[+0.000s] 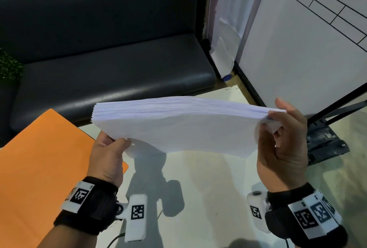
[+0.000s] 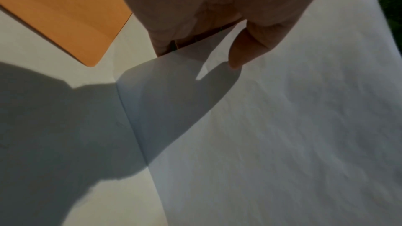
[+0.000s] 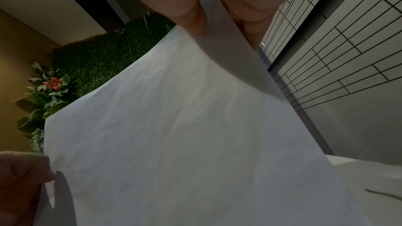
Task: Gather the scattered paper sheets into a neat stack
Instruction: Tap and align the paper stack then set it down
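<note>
A thick stack of white paper sheets is held up on edge above the white table, bowing a little, its top edges roughly level. My left hand grips the stack's lower left corner, thumb on the near face. My right hand pinches the right edge, thumb in front and fingers behind. From the left wrist, the thumb presses on the sheet. The right wrist view has the paper filling the frame, with my right thumb on it.
An orange folder lies on the table at the left. A dark bench seat runs behind the table. A white tiled wall and a black metal stand are at the right. Green foliage shows in the right wrist view.
</note>
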`<state>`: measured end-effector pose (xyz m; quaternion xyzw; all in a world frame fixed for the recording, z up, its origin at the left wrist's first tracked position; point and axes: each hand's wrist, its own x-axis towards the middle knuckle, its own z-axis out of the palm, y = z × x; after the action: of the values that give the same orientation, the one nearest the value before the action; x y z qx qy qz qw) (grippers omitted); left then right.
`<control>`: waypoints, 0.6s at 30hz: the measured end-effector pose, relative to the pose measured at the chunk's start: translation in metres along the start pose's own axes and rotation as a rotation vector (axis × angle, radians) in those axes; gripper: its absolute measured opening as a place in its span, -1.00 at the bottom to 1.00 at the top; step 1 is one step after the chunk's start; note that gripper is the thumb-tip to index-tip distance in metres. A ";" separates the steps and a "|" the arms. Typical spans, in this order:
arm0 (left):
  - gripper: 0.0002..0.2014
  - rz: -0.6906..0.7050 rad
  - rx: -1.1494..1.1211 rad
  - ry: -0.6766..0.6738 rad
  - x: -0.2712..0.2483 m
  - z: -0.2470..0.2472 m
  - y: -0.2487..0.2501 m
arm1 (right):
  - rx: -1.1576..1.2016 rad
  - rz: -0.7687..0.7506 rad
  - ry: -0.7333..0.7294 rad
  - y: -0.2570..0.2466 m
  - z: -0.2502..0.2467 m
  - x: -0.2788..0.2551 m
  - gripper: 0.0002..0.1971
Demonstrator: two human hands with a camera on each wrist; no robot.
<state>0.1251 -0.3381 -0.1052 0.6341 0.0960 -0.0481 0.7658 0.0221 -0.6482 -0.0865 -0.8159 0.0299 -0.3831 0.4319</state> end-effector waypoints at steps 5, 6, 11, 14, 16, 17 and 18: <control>-0.48 0.014 0.007 -0.009 -0.001 -0.003 -0.003 | 0.022 0.034 0.011 -0.003 0.000 0.003 -0.71; -0.47 0.028 0.003 -0.014 -0.002 -0.003 -0.003 | 0.044 0.049 0.032 -0.005 0.001 0.003 -0.72; -0.42 0.074 -0.020 -0.028 0.003 -0.004 0.005 | 0.475 0.391 0.096 -0.021 0.003 0.012 -0.46; -0.45 0.090 -0.045 -0.021 0.006 -0.006 0.011 | 0.591 0.686 0.074 -0.009 0.005 0.008 -0.47; -0.46 0.094 -0.052 -0.043 0.005 -0.004 0.016 | 0.561 0.768 0.052 0.002 0.004 0.005 -0.52; -0.47 0.089 -0.046 -0.058 0.005 -0.002 0.017 | 0.558 0.787 0.021 0.004 0.004 0.004 -0.52; -0.48 0.079 -0.041 -0.066 0.005 0.000 0.017 | 0.539 0.792 -0.018 0.005 0.004 0.003 -0.53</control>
<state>0.1332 -0.3347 -0.0898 0.6195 0.0463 -0.0368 0.7828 0.0284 -0.6496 -0.0898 -0.6041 0.2346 -0.1758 0.7410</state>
